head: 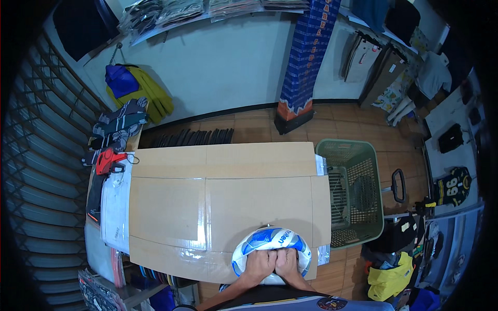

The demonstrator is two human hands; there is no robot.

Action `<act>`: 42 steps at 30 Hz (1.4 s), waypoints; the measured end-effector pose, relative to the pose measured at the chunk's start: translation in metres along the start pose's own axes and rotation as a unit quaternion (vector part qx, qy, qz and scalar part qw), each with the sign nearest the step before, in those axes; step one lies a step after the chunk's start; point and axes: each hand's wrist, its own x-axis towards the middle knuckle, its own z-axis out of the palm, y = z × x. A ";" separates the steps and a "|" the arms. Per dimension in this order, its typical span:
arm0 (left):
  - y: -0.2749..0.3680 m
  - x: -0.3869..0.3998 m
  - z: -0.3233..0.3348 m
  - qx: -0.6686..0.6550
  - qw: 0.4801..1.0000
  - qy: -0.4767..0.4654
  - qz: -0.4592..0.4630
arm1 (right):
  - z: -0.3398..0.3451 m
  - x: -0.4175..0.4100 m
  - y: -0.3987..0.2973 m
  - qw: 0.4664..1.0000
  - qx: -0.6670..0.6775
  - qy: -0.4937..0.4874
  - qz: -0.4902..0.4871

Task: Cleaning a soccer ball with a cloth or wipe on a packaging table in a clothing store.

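Observation:
A partly collapsed blue-and-white Molten ball point(258, 238) rests at the near edge of a flattened cardboard sheet point(167, 210). Its middle is caved in, and its rim curves around my hands. My left hand point(260, 265) is curled into a fist in the hollow. Right beside it, knuckles touching, my right hand point(286, 262) is balled up and presses into the ball too. I see nothing inside either fist. The ball's underside and the part beneath my hands are hidden.
A green plastic basket point(376, 186) stands just right of the cardboard. Toward the left end lie a red tape dispenser point(107, 161) and a white package point(116, 212). Folded patterned cloths point(120, 124) sit behind them. A blue wrapped pillar point(305, 58) rises beyond. Clothes hang at right.

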 end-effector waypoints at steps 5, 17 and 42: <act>-0.002 -0.002 0.001 0.001 1.000 0.007 0.002 | 0.001 0.002 -0.003 1.000 0.016 0.006 0.001; 0.001 0.000 -0.001 0.009 1.000 0.007 0.009 | 0.001 0.002 0.000 1.000 -0.001 0.004 -0.025; -0.003 0.001 0.004 0.006 0.999 0.036 0.012 | -0.001 0.006 -0.010 1.000 0.001 -0.004 -0.015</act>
